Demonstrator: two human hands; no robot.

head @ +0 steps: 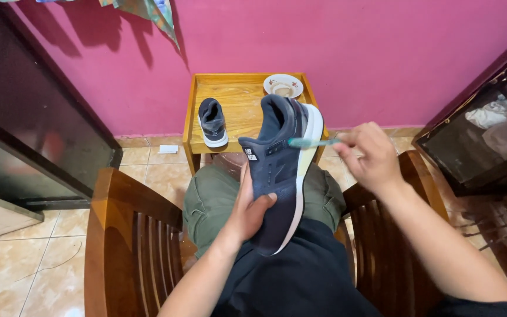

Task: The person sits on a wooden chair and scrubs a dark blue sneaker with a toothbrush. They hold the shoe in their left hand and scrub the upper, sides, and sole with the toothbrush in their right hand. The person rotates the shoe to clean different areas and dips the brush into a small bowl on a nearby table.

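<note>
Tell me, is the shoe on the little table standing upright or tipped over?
Upright. The shoe stands on its pale sole on the table, opening facing up, beside a saucer.

A left hand (247, 208) grips a dark navy white-soled sneaker (280, 170) while the right hand (368, 155) holds a pale green toothbrush (312, 142) against it.

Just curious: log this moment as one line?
left hand: holds dark navy sneaker | right hand: teal toothbrush at sole edge
</note>
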